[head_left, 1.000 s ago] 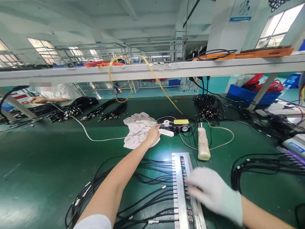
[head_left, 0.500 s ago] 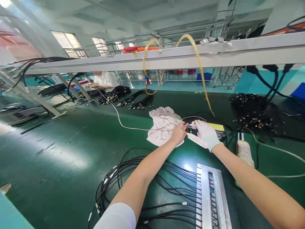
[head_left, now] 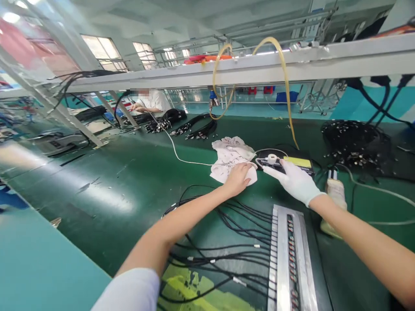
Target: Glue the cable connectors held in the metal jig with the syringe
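Observation:
My bare left hand [head_left: 238,179] rests on the edge of a crumpled white cloth [head_left: 227,155], its fingers spread. My right hand [head_left: 300,180], in a white glove, is at the front of a black box [head_left: 264,154] with a yellow label [head_left: 297,162]; its fingers are stretched out and apart. A white connector [head_left: 271,159] on a thin white cable lies against the box just beyond the gloved fingers. Nearer me is a long metal fixture [head_left: 281,255] with a row of small connectors in its slot. Black cables [head_left: 233,255] run from its left side.
A tape-wrapped tool [head_left: 336,192] with metal prongs lies right of the glove. Black cable bundles [head_left: 201,127] lie at the back, and another heap [head_left: 356,140] at the right. A yellow hose [head_left: 287,82] hangs from the white shelf [head_left: 188,77]. A co-worker [head_left: 152,101] sits at far left.
My left hand has moved off the box and white cable, back onto the cloth. My right hand has drawn slightly back from the connector, its fingers now straighter. The view has shifted.

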`<action>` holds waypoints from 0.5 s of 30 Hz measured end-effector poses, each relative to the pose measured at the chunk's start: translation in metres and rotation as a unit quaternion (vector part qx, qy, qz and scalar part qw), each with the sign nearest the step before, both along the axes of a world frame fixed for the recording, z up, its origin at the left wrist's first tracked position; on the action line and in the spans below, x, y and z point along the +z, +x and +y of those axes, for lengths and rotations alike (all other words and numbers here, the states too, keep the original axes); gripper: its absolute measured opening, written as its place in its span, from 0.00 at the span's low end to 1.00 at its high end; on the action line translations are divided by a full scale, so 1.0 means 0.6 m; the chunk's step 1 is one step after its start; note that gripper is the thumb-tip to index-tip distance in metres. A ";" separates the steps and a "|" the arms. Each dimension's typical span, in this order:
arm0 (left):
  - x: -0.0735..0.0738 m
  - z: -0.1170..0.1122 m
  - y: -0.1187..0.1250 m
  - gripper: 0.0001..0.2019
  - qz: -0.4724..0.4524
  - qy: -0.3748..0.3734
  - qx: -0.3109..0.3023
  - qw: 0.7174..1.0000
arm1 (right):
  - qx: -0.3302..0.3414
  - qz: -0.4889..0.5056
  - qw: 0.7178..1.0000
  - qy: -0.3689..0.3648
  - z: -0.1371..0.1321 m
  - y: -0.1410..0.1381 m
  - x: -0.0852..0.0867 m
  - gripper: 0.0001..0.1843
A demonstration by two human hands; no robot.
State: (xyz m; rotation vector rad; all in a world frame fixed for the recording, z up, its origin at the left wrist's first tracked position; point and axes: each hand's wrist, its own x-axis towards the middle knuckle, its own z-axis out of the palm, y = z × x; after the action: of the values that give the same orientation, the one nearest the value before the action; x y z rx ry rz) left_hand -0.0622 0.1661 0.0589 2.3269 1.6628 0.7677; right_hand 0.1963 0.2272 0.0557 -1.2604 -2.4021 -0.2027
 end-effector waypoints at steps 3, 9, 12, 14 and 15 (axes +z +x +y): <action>0.027 -0.199 0.002 0.13 -0.038 -0.054 -0.048 0.997 | 0.015 0.022 0.997 -0.071 -0.179 0.087 -0.011 0.25; 0.007 -0.502 0.069 0.19 -0.093 -0.361 -0.167 0.913 | 0.012 0.102 0.961 -0.256 -0.545 0.219 -0.100 0.13; -0.032 -0.536 0.108 0.22 -0.116 -0.349 -0.126 0.921 | -0.023 0.112 0.973 -0.202 -0.616 0.204 -0.129 0.19; -0.058 -0.543 0.126 0.22 -0.172 -0.352 -0.110 0.913 | -0.069 0.137 0.967 -0.203 -0.632 0.178 -0.137 0.20; -0.070 -0.547 0.132 0.23 -0.217 -0.361 -0.102 0.901 | -0.092 0.162 0.959 -0.215 -0.636 0.167 -0.138 0.20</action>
State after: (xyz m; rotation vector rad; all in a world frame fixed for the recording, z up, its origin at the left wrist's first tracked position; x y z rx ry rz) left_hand 0.0168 -0.1623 0.0171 1.6211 1.1971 0.4606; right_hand 0.2963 -0.1544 -0.0271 -1.5639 -2.1071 0.4664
